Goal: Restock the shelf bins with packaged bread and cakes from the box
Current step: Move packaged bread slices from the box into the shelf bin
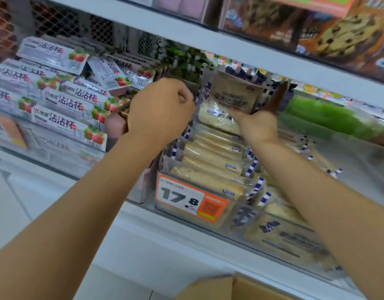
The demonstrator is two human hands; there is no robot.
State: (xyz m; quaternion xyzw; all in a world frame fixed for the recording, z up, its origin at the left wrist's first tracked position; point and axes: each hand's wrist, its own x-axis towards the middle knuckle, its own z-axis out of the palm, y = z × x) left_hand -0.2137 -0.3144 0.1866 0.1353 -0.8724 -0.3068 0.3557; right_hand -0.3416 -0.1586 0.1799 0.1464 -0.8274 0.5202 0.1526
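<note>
Cardboard box (219,289) cropped by the bottom edge; top-shelf cookie packs (342,33) blurred.

Bare left hand (160,109) and bare right hand (259,126), forearms uncovered along their whole visible length.

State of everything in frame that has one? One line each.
left hand: fingers curled beside the pack; what it holds is hidden.
right hand: grips the bread pack from below.
bread pack: lifted, upright, at the bin's back.
bread bin: holds a row of packs front to back.
price tag: fixed on the bin front.
cardboard box: flaps open; contents out of view.
</note>
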